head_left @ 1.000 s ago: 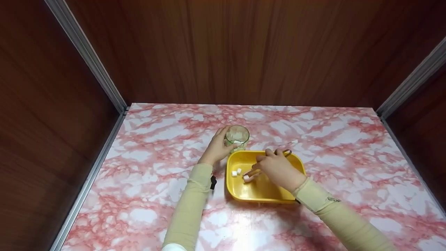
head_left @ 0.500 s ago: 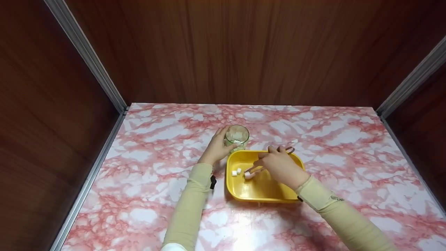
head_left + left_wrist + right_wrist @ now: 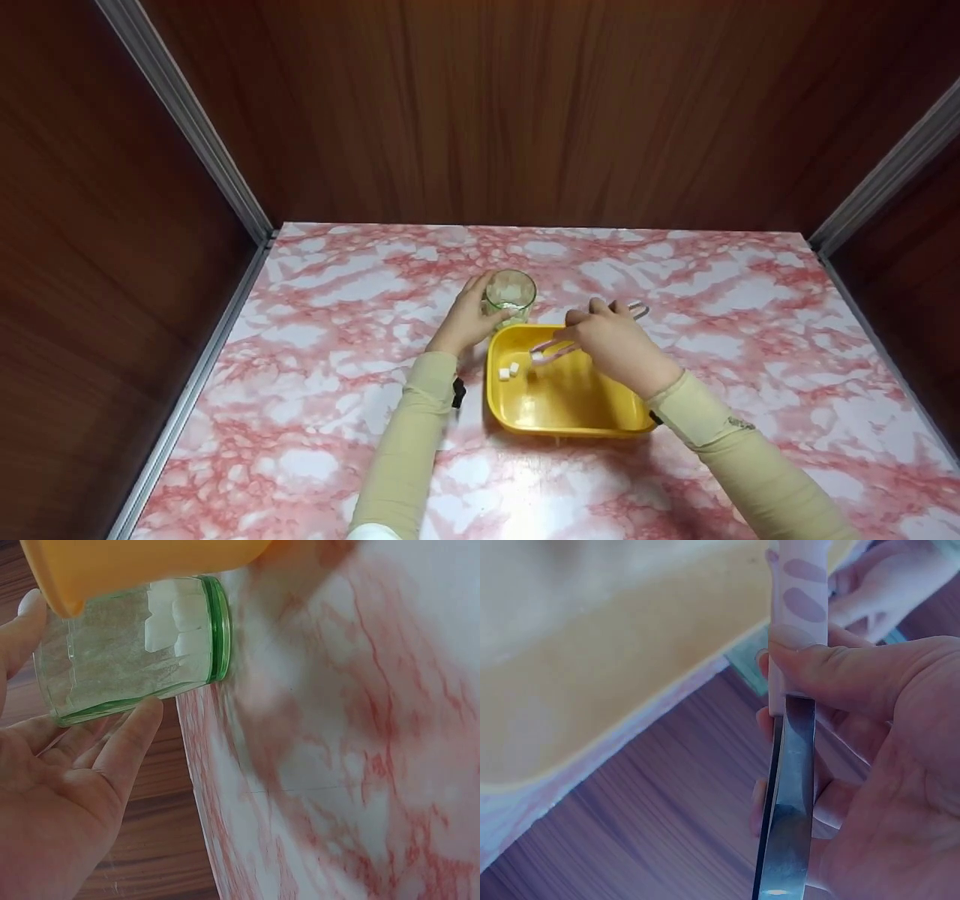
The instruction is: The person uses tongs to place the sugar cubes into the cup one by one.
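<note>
My left hand (image 3: 466, 320) holds a clear green-tinted glass (image 3: 511, 289) upright at the back left of a yellow plastic basin (image 3: 570, 432). Several white cubes (image 3: 166, 619) lie at the glass's bottom in the left wrist view. With thumb and fingers my right hand (image 3: 621, 346) pinches tongs (image 3: 791, 795) that have pink spotted arms and a shiny metal bend. A white cube (image 3: 536, 356) sits between the tong tips, over the basin. Two more white cubes (image 3: 504, 373) rest on the basin floor, at its left side.
The table (image 3: 322, 442) has a red and white marbled top. A brown wood-grain panel (image 3: 525, 112) rises behind it, with further dark panels and metal rails (image 3: 191, 124) at both sides.
The tongs and the cube between their tips have come up from the basin floor. My right hand has shifted slightly right and away from me; the left hand and glass stay put.
</note>
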`<state>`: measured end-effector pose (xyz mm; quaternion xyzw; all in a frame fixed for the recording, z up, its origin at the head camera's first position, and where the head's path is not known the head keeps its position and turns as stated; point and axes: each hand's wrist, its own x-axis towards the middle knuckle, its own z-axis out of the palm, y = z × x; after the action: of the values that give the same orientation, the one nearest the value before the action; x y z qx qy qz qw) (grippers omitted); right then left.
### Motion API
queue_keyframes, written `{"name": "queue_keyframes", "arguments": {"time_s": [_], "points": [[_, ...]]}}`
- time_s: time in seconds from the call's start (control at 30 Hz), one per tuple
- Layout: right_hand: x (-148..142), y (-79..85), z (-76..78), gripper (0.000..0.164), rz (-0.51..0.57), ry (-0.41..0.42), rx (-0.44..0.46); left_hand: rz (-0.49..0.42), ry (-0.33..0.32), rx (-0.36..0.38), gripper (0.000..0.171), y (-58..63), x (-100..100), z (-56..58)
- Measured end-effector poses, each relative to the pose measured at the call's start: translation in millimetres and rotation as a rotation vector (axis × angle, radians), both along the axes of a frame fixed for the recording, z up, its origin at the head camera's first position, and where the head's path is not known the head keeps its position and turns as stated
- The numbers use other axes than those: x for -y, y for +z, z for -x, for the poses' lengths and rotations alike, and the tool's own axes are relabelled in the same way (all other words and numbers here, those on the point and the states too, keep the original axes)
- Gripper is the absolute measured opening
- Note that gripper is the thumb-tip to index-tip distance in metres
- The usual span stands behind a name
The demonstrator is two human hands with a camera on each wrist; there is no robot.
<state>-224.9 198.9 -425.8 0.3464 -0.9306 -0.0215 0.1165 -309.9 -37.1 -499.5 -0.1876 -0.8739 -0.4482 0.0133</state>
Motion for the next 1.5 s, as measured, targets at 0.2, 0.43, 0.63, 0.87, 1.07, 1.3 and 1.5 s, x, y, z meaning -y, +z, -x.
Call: {"name": "queue_keyframes", "arguments": {"time_s": [0.2, 0.43, 0.63, 0.87, 1.07, 1.3, 1.5], "points": [[-1.9, 13.1, 4.1, 0.050, 0.014, -0.020, -0.024, -0.005, 0.000, 0.005, 0.077, -1.1, 0.7, 0.3], [0.7, 28.4, 9.5, 0.045, 0.002, -0.045, -0.051, 0.019, -0.005, 0.002, 0.077, -1.8, 1.2, 0.7], [7.9, 39.7, 17.0, 0.044, 0.019, -0.063, -0.056, 0.011, -0.009, 0.000, 0.078, -0.9, 0.7, 0.3], [12.3, 41.9, 27.6, 0.042, 0.043, -0.090, -0.058, 0.025, -0.001, 0.022, 0.079, 0.0, 1.1, -0.1], [12.8, 38.2, 37.4, 0.044, 0.070, -0.115, -0.062, 0.016, -0.002, 0.003, 0.078, -1.4, 1.1, 0.8], [14.2, 32.3, 44.1, 0.045, 0.058, -0.119, -0.065, 0.024, -0.002, 0.019, 0.078, 0.7, 1.6, -0.5], [17.3, 29.4, 47.8, 0.045, 0.059, -0.116, -0.066, 0.031, 0.001, 0.024, 0.078, 0.7, 1.2, -0.3]]}}
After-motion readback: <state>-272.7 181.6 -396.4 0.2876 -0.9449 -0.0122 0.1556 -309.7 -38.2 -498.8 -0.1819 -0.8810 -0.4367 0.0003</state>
